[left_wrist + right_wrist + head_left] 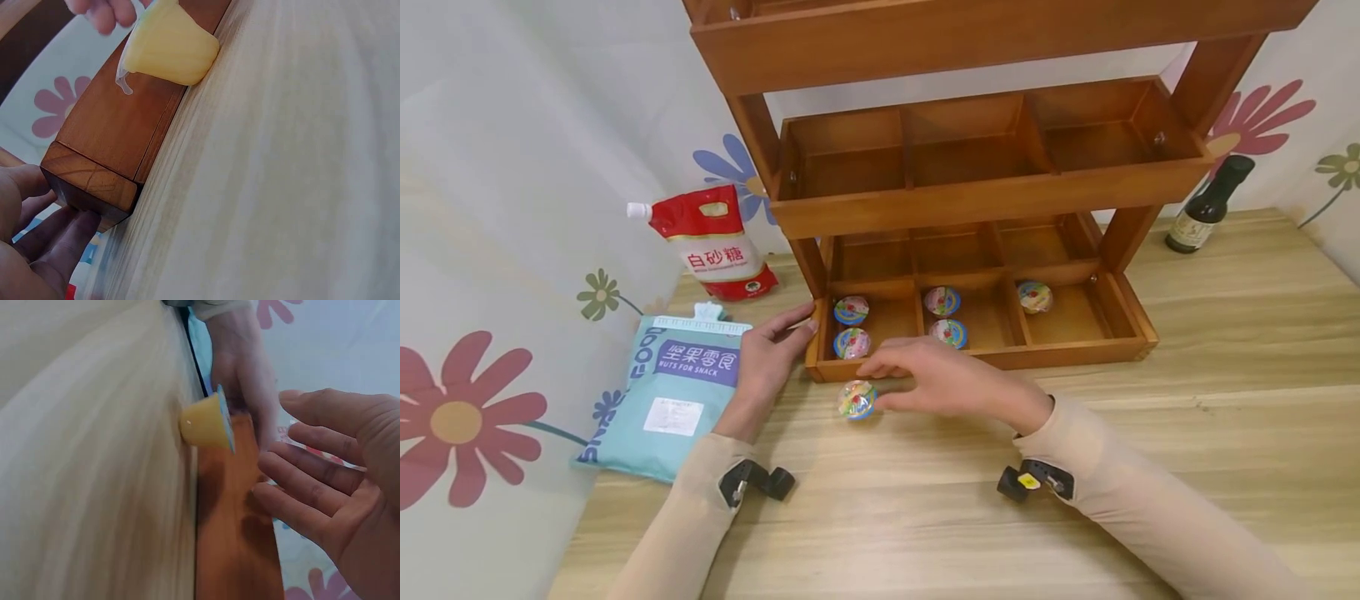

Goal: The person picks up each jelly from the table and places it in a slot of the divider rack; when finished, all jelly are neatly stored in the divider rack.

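Note:
A yellow jelly cup [857, 400] with a printed lid stands on the table just in front of the wooden shelf rack's [925, 367] bottom tier. My right hand [936, 379] hovers right beside it; in the right wrist view the loosely bent fingers [306, 481] are apart from the cup [206, 422] and hold nothing. My left hand [771, 358] touches the left end of the bottom tier, its fingertips [84, 225] resting against the wood. Inside the front row sit two jelly cups [852, 342] at left, two [948, 333] in the middle and one [1035, 297] at right.
A teal nut snack bag [655, 400] lies left of my left forearm. Behind it stands a red and white sugar pouch [722, 250]. A dark bottle [1210, 204] stands right of the rack. Higher tiers [985, 158] of the rack overhang the bottom one.

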The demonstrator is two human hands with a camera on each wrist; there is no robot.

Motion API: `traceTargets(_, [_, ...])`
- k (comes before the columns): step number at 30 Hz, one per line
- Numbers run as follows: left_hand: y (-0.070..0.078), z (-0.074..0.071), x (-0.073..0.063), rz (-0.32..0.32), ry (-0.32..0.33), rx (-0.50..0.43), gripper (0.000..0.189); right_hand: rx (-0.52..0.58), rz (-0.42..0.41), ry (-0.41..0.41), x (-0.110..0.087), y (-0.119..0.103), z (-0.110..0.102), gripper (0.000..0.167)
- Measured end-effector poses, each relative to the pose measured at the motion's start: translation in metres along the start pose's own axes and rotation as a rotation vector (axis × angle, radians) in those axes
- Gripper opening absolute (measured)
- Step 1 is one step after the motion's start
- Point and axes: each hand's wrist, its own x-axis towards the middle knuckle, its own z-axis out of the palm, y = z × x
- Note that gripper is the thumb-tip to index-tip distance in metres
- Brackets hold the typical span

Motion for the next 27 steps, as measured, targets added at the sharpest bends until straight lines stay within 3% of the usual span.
traceTargets(11, [0.003,0.001,0.001,0.013,0.010,-0.053,0.035,-0.151,0.010,-0.025,0.011,0.002,0.018,0.034])
traceTargets(27, [0.002,0.001,-0.001,-0.017,0.004,-0.070,0.034,-0.143,0.008,-0.022,0.011,0.003,0.028,0.032])
